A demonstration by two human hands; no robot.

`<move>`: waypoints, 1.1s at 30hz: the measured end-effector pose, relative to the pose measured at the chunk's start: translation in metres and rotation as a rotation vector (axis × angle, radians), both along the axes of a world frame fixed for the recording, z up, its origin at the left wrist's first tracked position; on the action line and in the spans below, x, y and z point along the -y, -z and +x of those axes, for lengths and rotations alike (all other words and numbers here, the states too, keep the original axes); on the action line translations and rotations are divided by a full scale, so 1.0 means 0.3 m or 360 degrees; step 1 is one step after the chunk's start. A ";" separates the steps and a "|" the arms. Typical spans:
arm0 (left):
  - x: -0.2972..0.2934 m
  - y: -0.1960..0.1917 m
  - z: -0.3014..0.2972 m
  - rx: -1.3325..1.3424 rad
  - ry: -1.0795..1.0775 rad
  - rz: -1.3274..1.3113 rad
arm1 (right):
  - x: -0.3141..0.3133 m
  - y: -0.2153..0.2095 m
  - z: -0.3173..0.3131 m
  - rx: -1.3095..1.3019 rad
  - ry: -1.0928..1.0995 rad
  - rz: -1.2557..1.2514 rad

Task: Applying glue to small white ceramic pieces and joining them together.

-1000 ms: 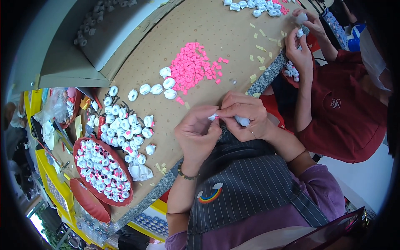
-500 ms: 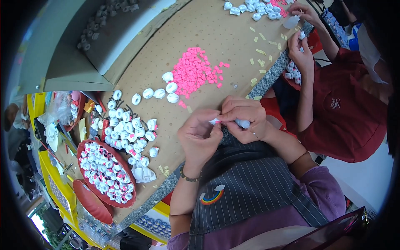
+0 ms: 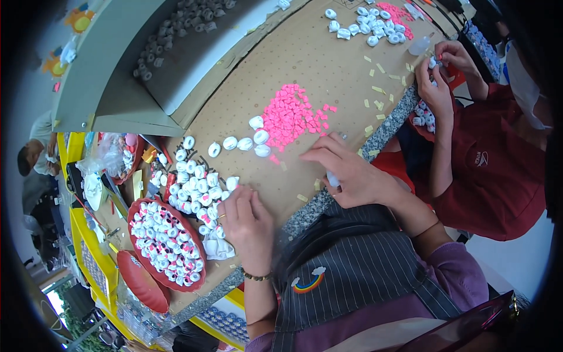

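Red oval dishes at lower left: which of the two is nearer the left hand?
The large red dish, heaped with small white pieces; the narrow red dish lies beyond it, farther from the bare left hand.

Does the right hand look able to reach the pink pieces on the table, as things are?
Probably yes: the right hand is near the pink pieces and nothing seems to block it, though the pale object it holds may hinder.

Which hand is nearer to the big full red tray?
Left. The left hand is close to the tray, on its right; the right hand is much farther to the right.
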State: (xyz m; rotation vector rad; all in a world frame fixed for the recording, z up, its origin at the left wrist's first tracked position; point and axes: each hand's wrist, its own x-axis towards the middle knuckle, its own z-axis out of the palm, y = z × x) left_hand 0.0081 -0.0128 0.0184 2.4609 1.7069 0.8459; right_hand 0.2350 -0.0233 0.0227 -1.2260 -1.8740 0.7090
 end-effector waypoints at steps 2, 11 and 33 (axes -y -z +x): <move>-0.004 -0.018 0.011 -0.0048 -0.0020 0.0018 | -0.001 -0.013 0.014 0.0077 -0.0060 -0.0082; -0.159 0.020 0.147 0.0107 0.0170 -0.0007 | -0.091 0.042 0.083 -0.0021 -0.0150 -0.0076; 0.019 0.051 0.167 0.2226 0.0261 -0.1314 | 0.126 -0.045 0.097 -0.0320 0.0445 0.0178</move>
